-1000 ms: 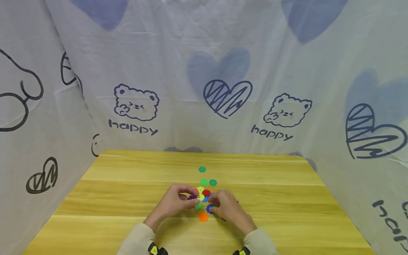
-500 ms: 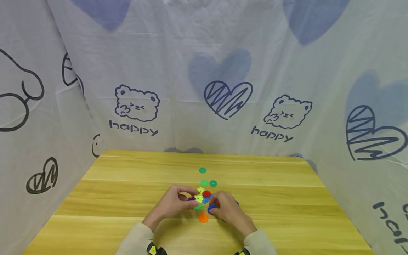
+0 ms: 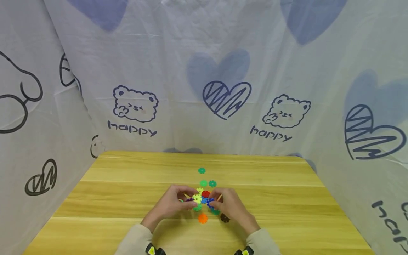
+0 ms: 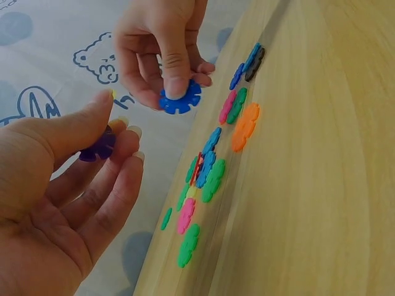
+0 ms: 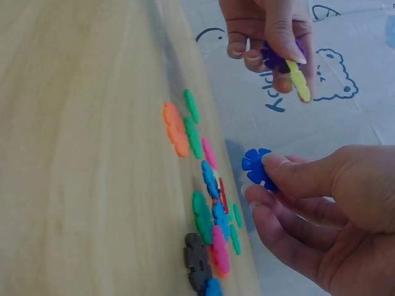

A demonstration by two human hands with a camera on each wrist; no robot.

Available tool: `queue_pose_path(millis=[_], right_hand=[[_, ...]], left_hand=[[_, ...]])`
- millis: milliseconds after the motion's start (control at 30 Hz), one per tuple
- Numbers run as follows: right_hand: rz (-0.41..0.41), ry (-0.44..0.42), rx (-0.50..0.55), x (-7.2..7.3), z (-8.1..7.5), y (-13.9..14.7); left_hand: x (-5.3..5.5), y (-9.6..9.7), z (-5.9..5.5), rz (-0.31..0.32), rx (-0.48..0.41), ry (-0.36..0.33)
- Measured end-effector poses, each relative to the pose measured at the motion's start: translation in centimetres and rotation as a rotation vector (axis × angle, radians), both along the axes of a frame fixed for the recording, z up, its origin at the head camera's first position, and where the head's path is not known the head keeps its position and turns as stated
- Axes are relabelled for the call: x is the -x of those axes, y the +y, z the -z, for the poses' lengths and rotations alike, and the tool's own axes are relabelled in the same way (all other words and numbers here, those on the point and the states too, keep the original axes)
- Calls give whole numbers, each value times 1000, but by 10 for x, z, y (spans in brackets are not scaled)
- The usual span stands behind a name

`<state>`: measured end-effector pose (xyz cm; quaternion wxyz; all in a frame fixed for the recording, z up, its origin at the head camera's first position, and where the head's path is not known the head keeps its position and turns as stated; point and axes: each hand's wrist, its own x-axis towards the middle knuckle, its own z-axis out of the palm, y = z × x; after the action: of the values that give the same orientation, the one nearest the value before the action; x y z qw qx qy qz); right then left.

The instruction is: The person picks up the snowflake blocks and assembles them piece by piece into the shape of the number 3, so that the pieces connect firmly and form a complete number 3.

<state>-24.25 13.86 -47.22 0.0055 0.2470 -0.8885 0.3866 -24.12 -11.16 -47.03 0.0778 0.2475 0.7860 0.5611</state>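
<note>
My left hand (image 3: 174, 201) pinches a purple notched snowflake disc (image 5: 274, 57) between thumb and fingers. A yellow snowflake disc (image 5: 299, 81) is joined to it, standing at an angle to the purple one. In the left wrist view the purple disc (image 4: 99, 147) shows beside the thumb, and the yellow one is mostly hidden. My right hand (image 3: 232, 205) holds a blue snowflake disc (image 5: 257, 165) by its edge, thumb against its face. Both hands are raised above the table, facing each other, and the blue disc is apart from the joined pair.
Loose snowflake discs lie on the wooden table (image 3: 127, 198) around and below the hands. Among them are an orange disc (image 3: 203, 218), a dark brown disc (image 3: 225, 217), a red disc (image 3: 205, 194) and several green ones farther back. A printed cloth (image 3: 178, 117) hangs behind the table.
My right hand has lifted slightly with the blue disc, uncovering the brown disc and a green one beneath. The yellow disc in my left hand has turned more toward the head view.
</note>
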Motion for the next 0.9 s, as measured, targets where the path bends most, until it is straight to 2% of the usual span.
queue_pose_path(millis=[167,467,900], right_hand=[[4,-15,41,-1,-3,1],[17,-36,110,-5,-11,1],[-44,-28,162,-9,-16,-2]], left_hand=[[1,-1,3,-5,27,54],[0,2,3,7,39,53],[-1,6,3,27,64,43]])
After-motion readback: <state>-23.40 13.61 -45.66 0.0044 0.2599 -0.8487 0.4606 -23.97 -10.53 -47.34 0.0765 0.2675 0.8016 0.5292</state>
